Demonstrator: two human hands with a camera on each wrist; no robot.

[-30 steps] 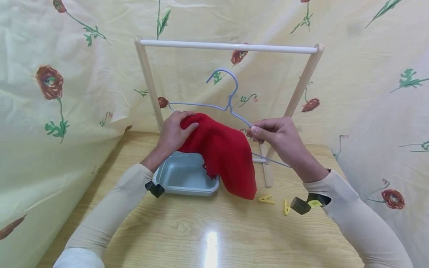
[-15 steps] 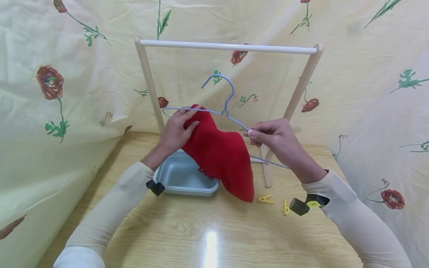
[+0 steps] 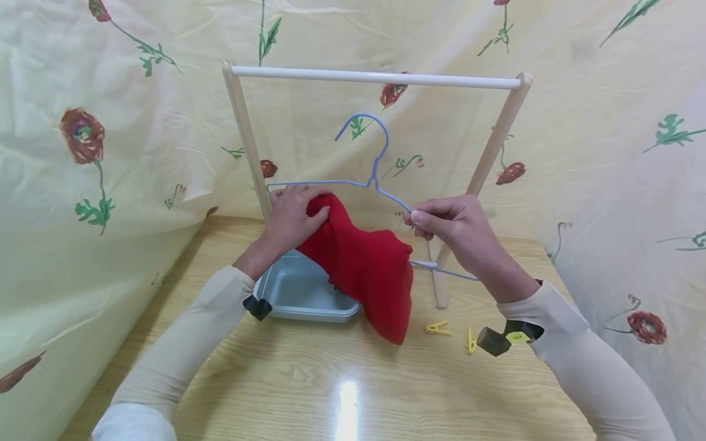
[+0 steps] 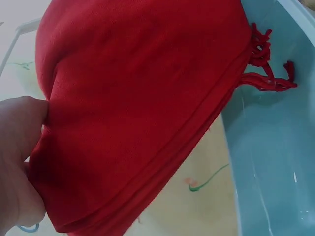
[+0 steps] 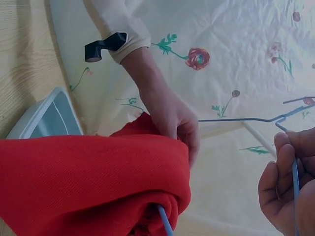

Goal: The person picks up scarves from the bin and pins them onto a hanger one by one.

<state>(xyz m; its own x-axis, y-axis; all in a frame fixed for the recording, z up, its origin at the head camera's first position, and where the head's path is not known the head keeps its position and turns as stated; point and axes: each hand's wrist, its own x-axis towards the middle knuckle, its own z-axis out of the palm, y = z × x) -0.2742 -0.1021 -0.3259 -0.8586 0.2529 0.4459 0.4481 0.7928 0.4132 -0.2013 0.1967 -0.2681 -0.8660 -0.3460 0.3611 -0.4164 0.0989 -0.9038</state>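
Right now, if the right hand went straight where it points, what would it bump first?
Besides the blue hanger it pinches, the right hand would probably meet the red cloth; depth is unclear.

the head view is bright, with white glare on the tabletop and soft shadows.

Ahead of you and on both sides, rumpled cream sheeting as walls, printed with reddish-brown flowers and green leaves, below it your pale yellow-brown wood-grain surface, glossy, a narrow white streak of reflected light at its near side.
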